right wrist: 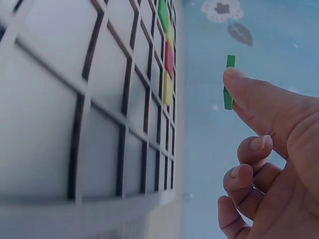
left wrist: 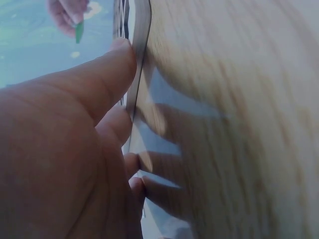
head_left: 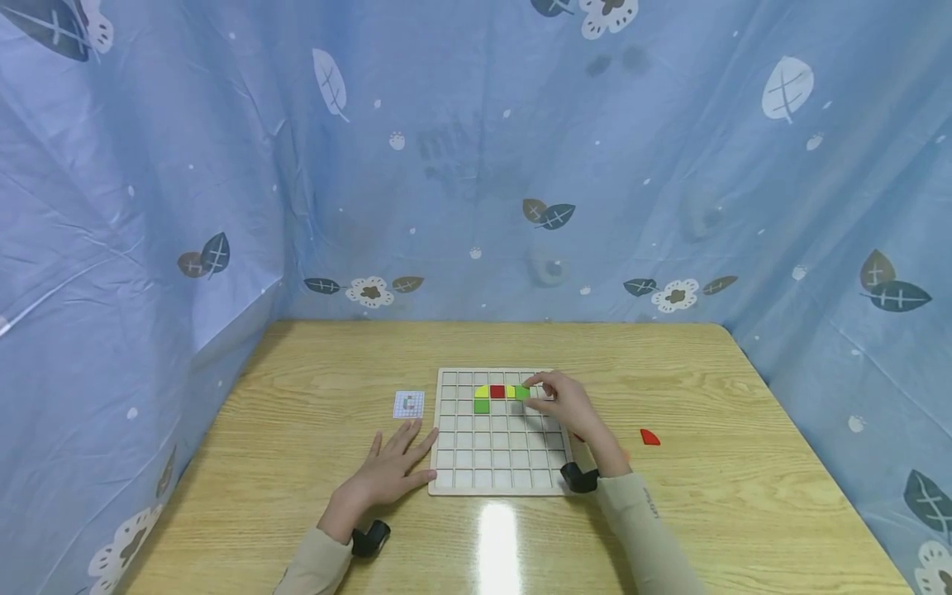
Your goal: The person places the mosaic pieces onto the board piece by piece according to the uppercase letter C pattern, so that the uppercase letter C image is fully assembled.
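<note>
My right hand [head_left: 568, 406] pinches a green tile [right wrist: 228, 102] by thumb and finger, held above the upper right of a white gridded board [head_left: 492, 459]. In the right wrist view its other fingers are curled in beside the tile. Set in the board's grid are a yellow rounded tile [head_left: 482, 392], a red square [head_left: 497, 392] and another yellow tile [head_left: 510, 392], partly covered by the held one. A green square [head_left: 482, 406] lies under the first yellow. With fingers spread, my left hand [head_left: 383, 478] rests on the table, its thumb and index tips at the board's left edge.
A small printed grid card [head_left: 409, 405] lies left of the board. Right of it are a red quarter-circle tile [head_left: 650, 437] and, partly hidden by the right wrist, an orange piece [head_left: 626, 455]. Blue patterned curtain [head_left: 476, 165] surrounds the wooden table [head_left: 357, 355] at back and sides.
</note>
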### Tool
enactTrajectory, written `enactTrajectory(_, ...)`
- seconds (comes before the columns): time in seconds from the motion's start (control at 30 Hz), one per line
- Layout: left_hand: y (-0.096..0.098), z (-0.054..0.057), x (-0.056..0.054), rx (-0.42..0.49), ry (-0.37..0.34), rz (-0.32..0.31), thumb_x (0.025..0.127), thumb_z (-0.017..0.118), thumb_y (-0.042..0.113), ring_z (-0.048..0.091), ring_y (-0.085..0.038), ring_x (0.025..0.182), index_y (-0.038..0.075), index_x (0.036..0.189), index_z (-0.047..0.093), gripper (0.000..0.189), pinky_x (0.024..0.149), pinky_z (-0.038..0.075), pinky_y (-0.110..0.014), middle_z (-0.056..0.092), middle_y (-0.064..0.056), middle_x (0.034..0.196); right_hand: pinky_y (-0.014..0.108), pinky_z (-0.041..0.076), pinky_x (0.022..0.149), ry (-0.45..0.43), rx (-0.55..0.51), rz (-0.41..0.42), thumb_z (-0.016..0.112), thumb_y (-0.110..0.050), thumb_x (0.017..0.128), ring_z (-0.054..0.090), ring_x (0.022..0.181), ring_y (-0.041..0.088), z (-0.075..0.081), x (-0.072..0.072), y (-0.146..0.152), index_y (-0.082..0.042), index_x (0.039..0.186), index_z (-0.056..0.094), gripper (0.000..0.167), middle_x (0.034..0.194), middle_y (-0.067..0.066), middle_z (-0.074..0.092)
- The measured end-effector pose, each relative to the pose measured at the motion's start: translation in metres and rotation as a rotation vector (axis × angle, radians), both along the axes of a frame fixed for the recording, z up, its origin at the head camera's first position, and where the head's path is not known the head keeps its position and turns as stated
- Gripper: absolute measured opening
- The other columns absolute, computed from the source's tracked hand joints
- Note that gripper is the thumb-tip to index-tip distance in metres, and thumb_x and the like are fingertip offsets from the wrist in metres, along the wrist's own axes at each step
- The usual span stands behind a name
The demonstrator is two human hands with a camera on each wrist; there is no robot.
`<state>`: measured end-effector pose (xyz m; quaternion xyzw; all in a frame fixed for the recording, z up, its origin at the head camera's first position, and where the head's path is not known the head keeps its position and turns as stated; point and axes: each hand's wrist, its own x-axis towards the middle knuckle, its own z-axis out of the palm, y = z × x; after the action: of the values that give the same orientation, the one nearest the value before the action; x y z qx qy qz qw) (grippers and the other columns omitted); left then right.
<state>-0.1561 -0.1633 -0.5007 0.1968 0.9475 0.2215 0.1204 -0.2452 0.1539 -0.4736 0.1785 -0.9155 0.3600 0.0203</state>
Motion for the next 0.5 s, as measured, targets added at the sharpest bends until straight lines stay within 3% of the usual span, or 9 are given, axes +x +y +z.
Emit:
enactTrajectory(0.2, -0.002, -0.004, -0.001, 0.024, 0.005, -0.006, 0.093, 0.048, 0.046, 0.007, -0.035, 0.142, 0.019, 0.147, 0.026, 0.064, 0.108, -0.001, -0.064, 0.014, -0.015, 0.154, 0.023, 0.028, 0.054, 0.006, 0.003, 0.035, 0.074, -0.02, 0.079, 0.036, 0.064, 0.013, -0.004, -0.002, -0.013, -0.016, 0.104, 0.069, 0.025, 0.07, -0.001, 0.043)
enactTrajectory(0.5, -0.003, -0.011, -0.003, 0.046, 0.019, -0.011, 0.093, 0.047, 0.048, 0.009, -0.037, 0.141, 0.018, 0.147, 0.028, 0.065, 0.108, -0.002, -0.064, 0.015, -0.016, 0.154, 0.025, 0.027, 0.054, -0.034, 0.01, 0.025, 0.074, -0.023, 0.08, 0.036, 0.062, 0.015, -0.011, 0.0, -0.031, -0.018, 0.103, 0.069, 0.024, 0.071, 0.004, 0.047)
